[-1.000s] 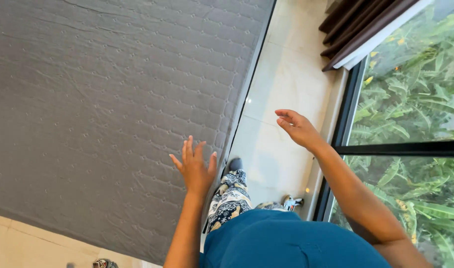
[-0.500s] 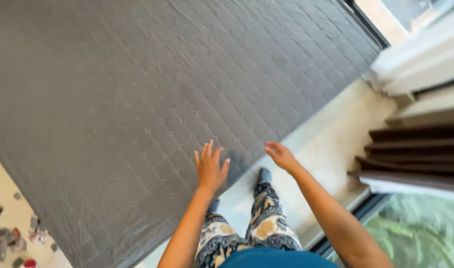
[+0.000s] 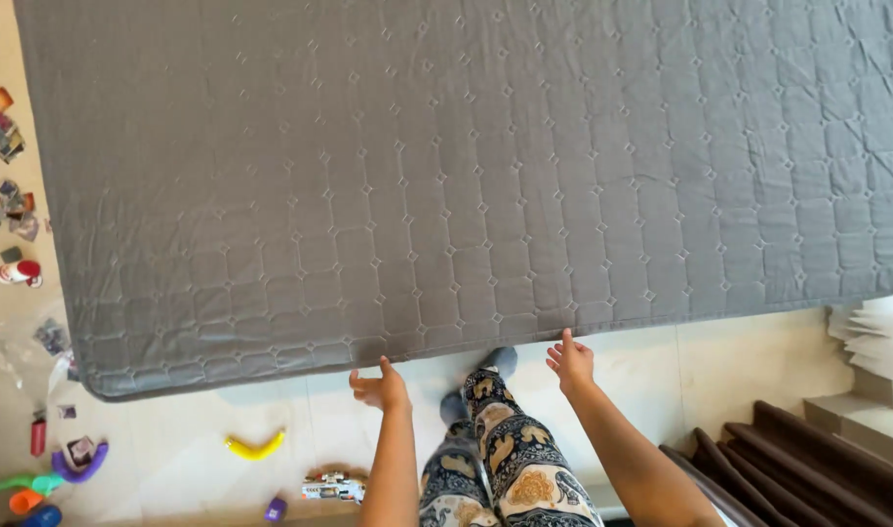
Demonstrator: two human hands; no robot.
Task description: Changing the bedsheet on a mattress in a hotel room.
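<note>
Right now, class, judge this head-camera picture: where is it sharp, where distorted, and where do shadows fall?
Head view: the grey quilted mattress is evenly lit and sharp, its edges bowed by the wide lens; a soft shadow lies under its near edge on the pale tiled floor; left hand and right hand are slightly soft.

1. The mattress fills the upper view, lying on the floor.
2. Both hands sit just at its near edge: the left hand to the left, the right hand to the right.
3. The person's legs stand between them.
4. Scattered toys lie on the floor to the left.
5. Curtains hang at lower right.
</note>
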